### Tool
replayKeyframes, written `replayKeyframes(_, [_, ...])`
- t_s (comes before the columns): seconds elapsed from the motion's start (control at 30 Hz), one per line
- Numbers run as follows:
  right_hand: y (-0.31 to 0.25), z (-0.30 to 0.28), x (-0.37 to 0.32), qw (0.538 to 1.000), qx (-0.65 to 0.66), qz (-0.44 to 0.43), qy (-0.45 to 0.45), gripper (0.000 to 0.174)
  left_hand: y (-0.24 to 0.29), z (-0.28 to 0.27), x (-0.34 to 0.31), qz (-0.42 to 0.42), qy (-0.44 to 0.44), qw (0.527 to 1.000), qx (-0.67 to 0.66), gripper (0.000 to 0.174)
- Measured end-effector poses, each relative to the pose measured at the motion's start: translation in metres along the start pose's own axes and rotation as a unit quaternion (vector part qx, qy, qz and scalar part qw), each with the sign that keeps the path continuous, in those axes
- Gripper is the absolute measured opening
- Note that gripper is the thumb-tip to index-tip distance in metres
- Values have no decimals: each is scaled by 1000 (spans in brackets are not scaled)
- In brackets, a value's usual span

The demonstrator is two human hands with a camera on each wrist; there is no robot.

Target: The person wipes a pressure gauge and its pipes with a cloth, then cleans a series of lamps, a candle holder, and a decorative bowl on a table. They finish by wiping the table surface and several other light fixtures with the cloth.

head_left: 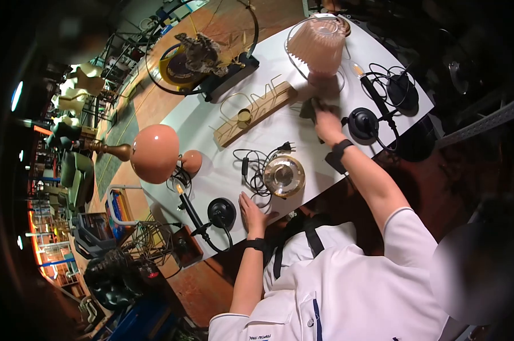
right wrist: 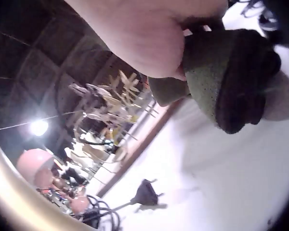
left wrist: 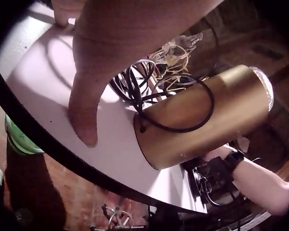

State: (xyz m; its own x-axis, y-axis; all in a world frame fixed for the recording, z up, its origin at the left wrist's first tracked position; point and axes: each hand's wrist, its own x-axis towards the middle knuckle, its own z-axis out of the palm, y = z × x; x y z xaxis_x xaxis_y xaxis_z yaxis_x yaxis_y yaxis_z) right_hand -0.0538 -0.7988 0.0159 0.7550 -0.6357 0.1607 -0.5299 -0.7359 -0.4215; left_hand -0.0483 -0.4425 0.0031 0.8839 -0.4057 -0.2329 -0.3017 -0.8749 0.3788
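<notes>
White desk (head_left: 223,170) strewn with cables (head_left: 256,166), left grip (head_left: 251,213) flat, fingers straight, beside brass lamp (head_left: 284,175), right grip (head_left: 327,120) curled round dark green cloth (head_left: 308,109) near pink pleated shade (head_left: 320,45)

The left hand (head_left: 251,213) lies hemmed in: a black lamp base (head_left: 222,213) sits just to its left, and the brass lamp (head_left: 284,175) and tangled cable (head_left: 256,167) just ahead. A bare strip of white table (head_left: 217,170) runs between that tangle and the wooden sign (head_left: 257,113) (the clearest passage). The pink pleated shade (head_left: 320,42) and a round black base (head_left: 364,124) crowd the right hand (head_left: 327,122) and its dark cloth (right wrist: 231,77).
</notes>
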Motion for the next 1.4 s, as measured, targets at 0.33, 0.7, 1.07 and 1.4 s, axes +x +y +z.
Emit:
replayKeyframes(0.33, [33, -20, -96, 998, -40, -35, -29, 59, -8, 6, -1, 2, 12, 1000, -15, 131])
replayKeyframes(0.7, [138, -68, -206, 987, -94, 126, 35, 56, -13, 9, 2, 8, 7, 1000, 1, 133])
replayKeyframes(1.07, [66, -64, -187, 992, 59, -58, -94, 70, -11, 7, 1, 13, 9, 1000, 1, 130])
replayKeyframes(1.4, [198, -93, -153, 985, -170, -14, 6, 64, -16, 11, 1, 19, 22, 999, -15, 129])
